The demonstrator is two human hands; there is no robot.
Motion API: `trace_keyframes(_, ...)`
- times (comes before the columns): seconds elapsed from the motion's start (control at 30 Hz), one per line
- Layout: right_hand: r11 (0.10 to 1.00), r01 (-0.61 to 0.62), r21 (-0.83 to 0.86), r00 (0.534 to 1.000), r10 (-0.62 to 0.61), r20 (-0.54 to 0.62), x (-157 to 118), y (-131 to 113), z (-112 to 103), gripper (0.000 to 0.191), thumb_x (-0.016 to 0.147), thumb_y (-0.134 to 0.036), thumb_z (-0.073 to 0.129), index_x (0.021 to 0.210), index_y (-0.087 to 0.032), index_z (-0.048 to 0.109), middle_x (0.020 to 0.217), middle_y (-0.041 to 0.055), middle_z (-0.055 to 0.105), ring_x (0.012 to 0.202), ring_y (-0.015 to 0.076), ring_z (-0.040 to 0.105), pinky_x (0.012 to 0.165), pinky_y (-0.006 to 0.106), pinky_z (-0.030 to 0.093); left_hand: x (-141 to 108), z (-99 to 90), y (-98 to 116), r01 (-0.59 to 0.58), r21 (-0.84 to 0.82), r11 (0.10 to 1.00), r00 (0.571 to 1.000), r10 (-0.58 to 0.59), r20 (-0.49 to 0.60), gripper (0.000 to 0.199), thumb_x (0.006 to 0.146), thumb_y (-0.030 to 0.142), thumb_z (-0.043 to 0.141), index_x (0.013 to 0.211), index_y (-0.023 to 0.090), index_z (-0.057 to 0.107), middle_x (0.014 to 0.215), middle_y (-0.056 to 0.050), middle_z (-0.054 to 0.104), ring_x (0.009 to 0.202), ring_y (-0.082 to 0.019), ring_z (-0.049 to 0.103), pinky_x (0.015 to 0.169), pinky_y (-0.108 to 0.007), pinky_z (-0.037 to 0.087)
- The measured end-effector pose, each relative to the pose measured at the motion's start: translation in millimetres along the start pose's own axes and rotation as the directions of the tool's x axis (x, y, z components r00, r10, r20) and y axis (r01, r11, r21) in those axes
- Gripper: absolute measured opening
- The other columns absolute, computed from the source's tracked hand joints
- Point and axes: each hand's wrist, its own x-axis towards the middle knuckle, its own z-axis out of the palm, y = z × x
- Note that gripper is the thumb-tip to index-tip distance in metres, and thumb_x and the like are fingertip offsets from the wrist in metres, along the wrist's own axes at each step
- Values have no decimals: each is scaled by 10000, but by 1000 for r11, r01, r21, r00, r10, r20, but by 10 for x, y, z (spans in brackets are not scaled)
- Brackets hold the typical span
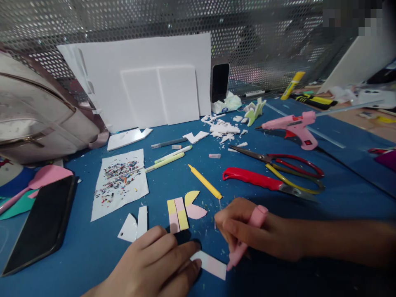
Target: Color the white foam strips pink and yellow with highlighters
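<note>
My right hand (252, 229) is closed around a pink marker (256, 216). The marker's lower end touches the right end of a small white strip (215, 267), part of which is tinted pale pink. With bent fingers, my left hand (161, 260) pins the strip's left end to the blue table. Just beyond the hands lie two pink-and-yellow strips (177, 214), a yellow cut piece (191, 197) and a pink pointed piece (197, 211). White cut pieces (130, 227) are left of them. An uncapped yellow marker (205, 181) lies farther out.
Red-handled cutter (252, 178), scissors (278, 161) and a pink glue gun (293, 123) lie to the right. White scraps (224, 128) and boards (139, 90) are at the back. A sheet of paper with bits (120, 181) and a black phone (40, 222) lie left.
</note>
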Motion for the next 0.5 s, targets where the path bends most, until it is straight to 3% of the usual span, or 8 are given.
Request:
trace_keyframes(0.33, 999, -20, -38, 999, 19, -36, -11, 0, 15, 498, 1029, -482, 443, 688, -142, 571, 664, 35, 621, 616, 127, 558, 596, 230, 436, -13, 7, -6, -12, -4, 1000, 1000, 12, -5, 455, 1082, 179, 288, 990, 150, 733, 1119, -60, 727, 763, -175, 544, 669, -331, 375)
trace_keyframes(0.5, 1000, -13, -2, 999, 13, -34, -8, -4, 3, 527, 1037, -492, 420, 682, -137, 581, 662, 39, 628, 597, 120, 560, 578, 224, 437, 19, 12, -11, 9, 4, 1000, 1000, -9, -23, 353, 1054, 141, 385, 990, 156, 731, 1111, -46, 730, 774, -170, 551, 677, -323, 385)
